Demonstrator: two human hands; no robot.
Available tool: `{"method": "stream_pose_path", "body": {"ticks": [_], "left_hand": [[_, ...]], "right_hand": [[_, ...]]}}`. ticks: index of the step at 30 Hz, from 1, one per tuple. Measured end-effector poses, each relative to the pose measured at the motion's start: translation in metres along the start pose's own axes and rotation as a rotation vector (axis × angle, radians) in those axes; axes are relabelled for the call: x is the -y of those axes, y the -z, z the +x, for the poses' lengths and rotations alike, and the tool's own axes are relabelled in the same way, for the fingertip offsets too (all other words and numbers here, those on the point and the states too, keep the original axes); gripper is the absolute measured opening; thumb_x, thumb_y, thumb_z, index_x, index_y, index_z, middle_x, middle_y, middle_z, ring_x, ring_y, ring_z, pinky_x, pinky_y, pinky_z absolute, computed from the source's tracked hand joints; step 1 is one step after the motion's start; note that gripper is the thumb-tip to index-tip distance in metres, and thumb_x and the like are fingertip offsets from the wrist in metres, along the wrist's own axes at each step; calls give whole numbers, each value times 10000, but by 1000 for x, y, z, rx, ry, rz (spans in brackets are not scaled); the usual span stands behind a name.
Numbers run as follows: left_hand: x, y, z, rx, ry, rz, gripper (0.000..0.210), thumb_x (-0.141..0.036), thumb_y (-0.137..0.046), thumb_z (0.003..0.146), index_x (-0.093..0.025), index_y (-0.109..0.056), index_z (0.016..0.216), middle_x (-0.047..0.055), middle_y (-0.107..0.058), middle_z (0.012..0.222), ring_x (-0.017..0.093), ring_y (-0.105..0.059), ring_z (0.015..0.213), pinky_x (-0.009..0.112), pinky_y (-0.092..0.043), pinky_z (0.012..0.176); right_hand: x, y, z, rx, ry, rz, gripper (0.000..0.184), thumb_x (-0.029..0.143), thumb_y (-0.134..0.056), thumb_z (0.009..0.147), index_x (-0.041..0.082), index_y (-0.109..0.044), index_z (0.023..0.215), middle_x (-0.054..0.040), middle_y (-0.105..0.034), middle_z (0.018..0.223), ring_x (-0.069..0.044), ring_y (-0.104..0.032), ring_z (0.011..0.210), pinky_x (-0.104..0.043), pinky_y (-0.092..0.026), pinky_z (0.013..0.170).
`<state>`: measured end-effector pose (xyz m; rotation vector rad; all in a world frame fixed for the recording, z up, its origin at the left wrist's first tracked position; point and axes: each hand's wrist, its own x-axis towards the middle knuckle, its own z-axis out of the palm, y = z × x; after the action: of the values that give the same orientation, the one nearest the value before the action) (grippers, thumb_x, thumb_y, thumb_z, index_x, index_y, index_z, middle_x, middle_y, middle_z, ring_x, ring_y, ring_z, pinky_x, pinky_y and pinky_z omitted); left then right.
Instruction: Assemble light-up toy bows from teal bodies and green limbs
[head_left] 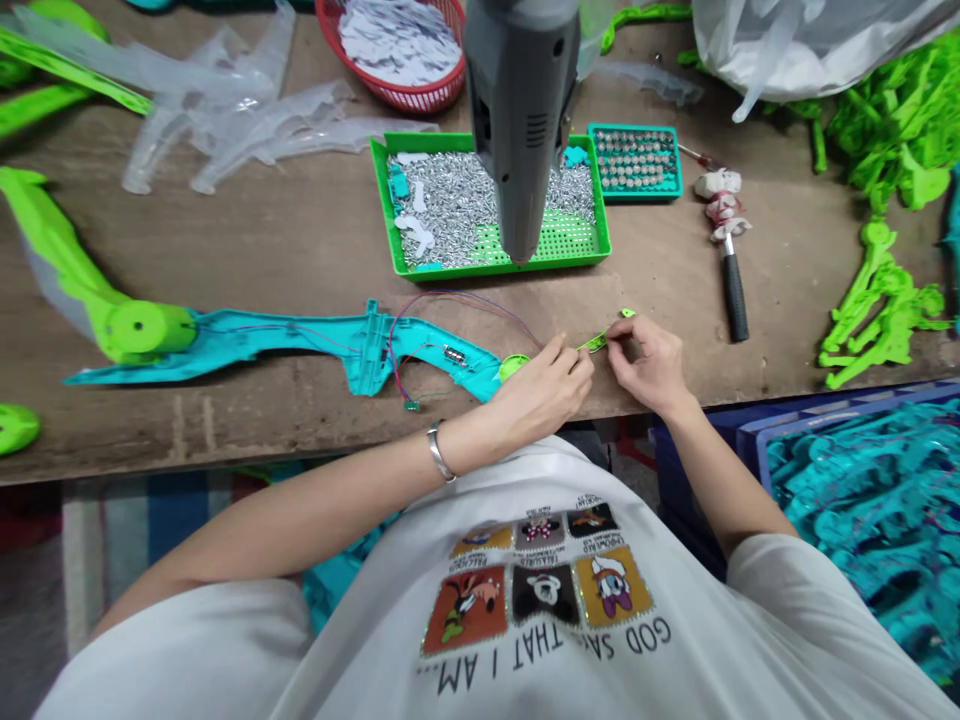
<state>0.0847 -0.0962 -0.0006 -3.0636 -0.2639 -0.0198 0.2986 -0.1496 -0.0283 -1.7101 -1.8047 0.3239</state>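
The turquoise frame (pixel 322 333) lies along the front edge of the wooden workbench (pixel 285 250), its right end under the left hand (pixel 536 390). A lime-green curved part (pixel 150 328) with a round hub sits at the frame's other end, towards the bench's left edge. The left hand's fingers are curled beside a green disc (pixel 514 366) at the frame's right end; what lies beneath them is hidden, so whether they grasp anything cannot be told. The right hand (pixel 651 362) has thumb and forefinger pinched on a slim green piece (pixel 596 343), which spans the gap between the two hands. Thin wires loop over the frame, and a tiny circuit board (pixel 411 406) hangs on them just off its near side. Behind the hands stands a green tray (pixel 465 272) of screws, with a grey tool (pixel 521 130) pointing down over it. Touching or just beside the tray's right side is a turquoise box (pixel 643 195) of small metal pieces; a black-handled tool (pixel 736 298) lies farther right. Below the bench's front edge, at the right, a blue crate (pixel 757 435) holds more turquoise parts.
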Motion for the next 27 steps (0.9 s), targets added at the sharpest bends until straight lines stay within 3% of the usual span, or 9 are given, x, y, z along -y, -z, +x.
{"method": "stream_pose_path", "body": {"ticks": [4, 9, 12, 18, 23, 27], "left_hand": [[0, -1, 0, -7, -6, -5, 347, -150, -421, 1033, -93, -711, 1214, 176, -667, 1328, 272, -639, 1098, 488, -385, 1166], [1, -2, -2, -22, -4, -13, 339, -145, -434, 1028, -77, -703, 1223, 190, -664, 1332, 280, -638, 1109, 497, -386, 1159], [1, -4, -3, -30, -8, -32, 332, -146, -444, 1028, -77, -699, 1229, 193, -662, 1337, 280, -635, 1113, 504, -383, 1158], [2, -7, -3, -35, -3, -59, 321, -148, -439, 1038, -85, -699, 1215, 176, -660, 1358, 266, -627, 1139, 483, -372, 1169], [21, -7, -8, -73, -5, -218, 343, -158, -413, 1050, -133, -654, 1292, 133, -659, 1375, 256, -625, 1103, 471, -398, 1134], [47, -7, -14, -103, 167, -318, 403, -126, -434, 1010, -137, -586, 1383, 151, -639, 1355, 289, -592, 1181, 454, -411, 1092]], "right_hand": [[3, 0, -1, -5, -63, -5, 95, 155, -621, 889, 239, -642, 928, -30, -741, 864, -184, -711, 773, -340, -592, 757], [2, -4, -8, -103, -94, -9, 34, 206, -658, 928, 237, -671, 933, -37, -764, 885, -196, -728, 786, -360, -597, 775], [-1, -9, -16, -125, -38, -73, 67, 205, -636, 950, 249, -676, 982, -59, -787, 937, -221, -749, 853, -394, -601, 814], [0, -18, -37, -36, 132, -235, 221, 129, -542, 982, 221, -661, 1144, -130, -795, 1161, -287, -756, 1088, -458, -579, 882], [2, -16, -38, -67, 191, -242, 280, 90, -503, 989, 194, -648, 1205, -128, -788, 1202, -262, -751, 1125, -409, -596, 910], [4, -7, -28, -118, 107, -119, 264, 142, -551, 991, 223, -663, 1216, -95, -799, 1125, -233, -767, 1025, -391, -616, 909]]}}
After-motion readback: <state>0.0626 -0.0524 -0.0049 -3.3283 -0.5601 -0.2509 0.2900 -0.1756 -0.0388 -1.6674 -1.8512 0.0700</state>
